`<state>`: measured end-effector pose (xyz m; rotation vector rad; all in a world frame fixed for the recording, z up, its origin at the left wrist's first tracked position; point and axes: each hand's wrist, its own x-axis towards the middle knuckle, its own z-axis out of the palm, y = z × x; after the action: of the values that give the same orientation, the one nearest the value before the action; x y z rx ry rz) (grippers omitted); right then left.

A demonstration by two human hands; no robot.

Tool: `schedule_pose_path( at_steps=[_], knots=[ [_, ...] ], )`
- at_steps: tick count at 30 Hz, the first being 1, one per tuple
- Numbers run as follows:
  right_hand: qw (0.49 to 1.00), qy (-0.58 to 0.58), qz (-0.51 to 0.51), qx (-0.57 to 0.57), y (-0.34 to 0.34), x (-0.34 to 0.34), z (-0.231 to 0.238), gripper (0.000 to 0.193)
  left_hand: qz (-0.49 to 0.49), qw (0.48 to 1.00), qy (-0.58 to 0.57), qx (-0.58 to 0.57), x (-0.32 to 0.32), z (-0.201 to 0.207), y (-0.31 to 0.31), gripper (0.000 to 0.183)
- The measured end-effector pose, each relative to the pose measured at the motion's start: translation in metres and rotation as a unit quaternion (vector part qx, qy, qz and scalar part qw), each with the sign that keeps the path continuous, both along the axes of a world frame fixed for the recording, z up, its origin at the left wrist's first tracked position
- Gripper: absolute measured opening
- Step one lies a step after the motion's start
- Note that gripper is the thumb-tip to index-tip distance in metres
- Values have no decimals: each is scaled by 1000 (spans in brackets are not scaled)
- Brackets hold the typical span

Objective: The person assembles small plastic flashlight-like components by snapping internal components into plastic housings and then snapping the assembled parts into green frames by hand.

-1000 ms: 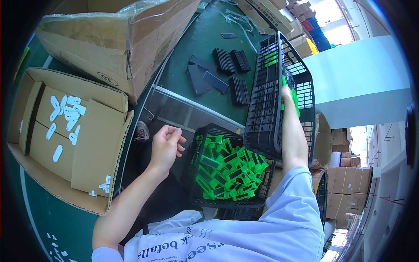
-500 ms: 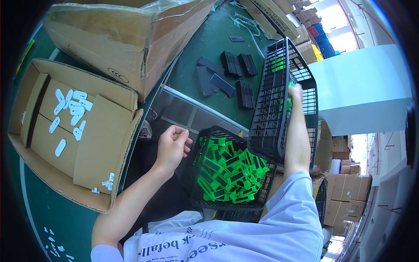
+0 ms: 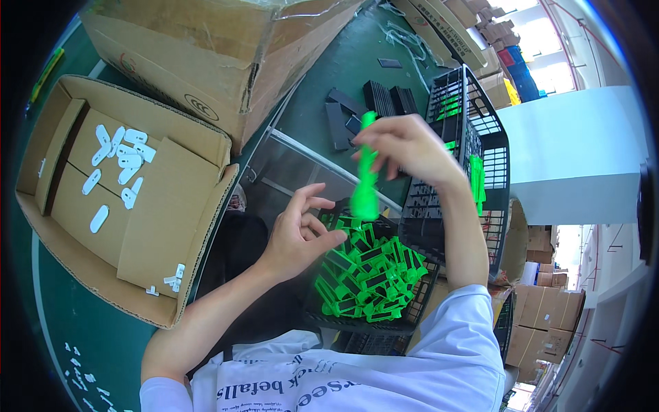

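My right hand is closed on a bright green plastic piece, long and blurred by motion, held above the near edge of the bench. To its left my left hand hangs with fingers curved apart and nothing in them. Just beside the left hand stands a black basket heaped with green frame-like pieces, many with dark panels in them. A second black crate, tall and slatted, stands right of it under my right forearm; more green pieces show inside.
Stacked dark flat plates lie on the green bench. At left, an open cardboard tray holds white oval parts. Behind it stands a large cardboard box. White bits lie at lower left.
My right hand has come out of the slatted crate and moved left with a green piece. My left hand has shifted right and its fingers have spread.
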<state>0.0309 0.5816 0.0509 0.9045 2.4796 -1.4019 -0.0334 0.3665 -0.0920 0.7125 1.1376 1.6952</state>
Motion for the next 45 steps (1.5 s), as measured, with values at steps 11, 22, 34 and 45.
schedule_pose_path(
  at_steps=[11,22,34,45],
  knots=[
    [992,-19,90,-83,-12,-5,-33,42,6,997,11,-71,1,-12,3,21],
    [893,-87,131,422,68,10,-86,36,37,988,-66,-137,2,-14,3,17],
    [853,-89,113,501,58,-1,-85,29,33,985,-93,-143,-1,-14,2,16],
    [980,157,-118,41,34,1,-26,17,46,982,-99,-151,-6,-15,6,21]
  ],
)
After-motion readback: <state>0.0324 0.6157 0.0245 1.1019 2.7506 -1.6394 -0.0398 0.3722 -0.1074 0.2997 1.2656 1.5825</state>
